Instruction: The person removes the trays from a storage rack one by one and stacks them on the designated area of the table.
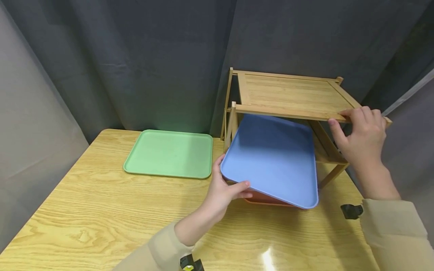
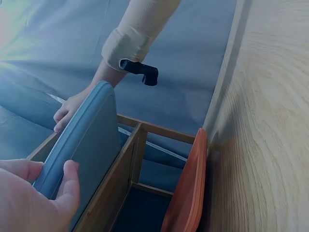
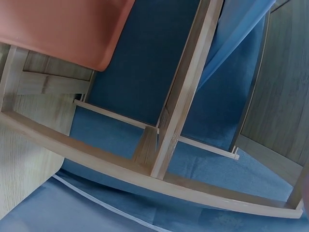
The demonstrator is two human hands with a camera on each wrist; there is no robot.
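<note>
Head view: the left hand has its grip curled round the near left corner of the blue tray, thumb on top, and the right hand holds the front right edge of the wooden rack, fingers bent over its top shelf. The blue tray lies tilted, half under the rack's top shelf, above an orange tray. A green tray lies flat on the counter, left of the rack.

Matt smooth plastic blue tray, green tray and orange tray, pale slatted bamboo rack, glossy wood-grain worktop, dark cloth curtain
</note>
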